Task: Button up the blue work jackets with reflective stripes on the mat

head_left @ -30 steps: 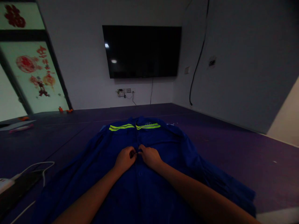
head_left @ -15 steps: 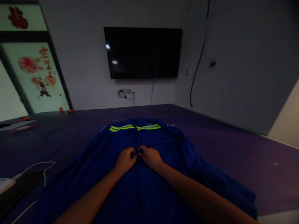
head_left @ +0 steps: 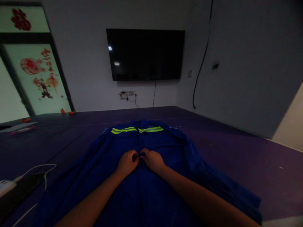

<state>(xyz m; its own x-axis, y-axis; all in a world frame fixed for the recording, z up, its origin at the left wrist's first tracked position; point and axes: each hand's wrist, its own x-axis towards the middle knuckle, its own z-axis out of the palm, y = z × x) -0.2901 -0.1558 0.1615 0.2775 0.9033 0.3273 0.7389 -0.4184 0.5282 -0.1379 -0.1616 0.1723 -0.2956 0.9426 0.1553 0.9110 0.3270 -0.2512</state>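
Note:
A blue work jacket (head_left: 165, 145) lies spread front side up on the purple floor, its collar pointing away from me. Yellow-green reflective strips (head_left: 151, 129) cross its chest on both sides of the front opening. My left hand (head_left: 129, 161) pinches the front edge at the middle of the jacket. Right beside it, my right hand (head_left: 152, 160) pinches the same placket, fingertips almost touching those of the left. Whatever small part sits between the fingertips is hidden. Below the hands a button (head_left: 142, 177) shows on the placket.
A white power strip (head_left: 7, 187) with a white cable (head_left: 35, 167) lies at the left. Small orange objects (head_left: 71, 112) rest by the glass door (head_left: 38, 75). A television (head_left: 145, 55) hangs on the far wall, and a black cable (head_left: 201, 63) dangles at the right.
Both hands stay at the same spot on the placket with only slight finger movement. The view has shifted a little; the jacket lies as before.

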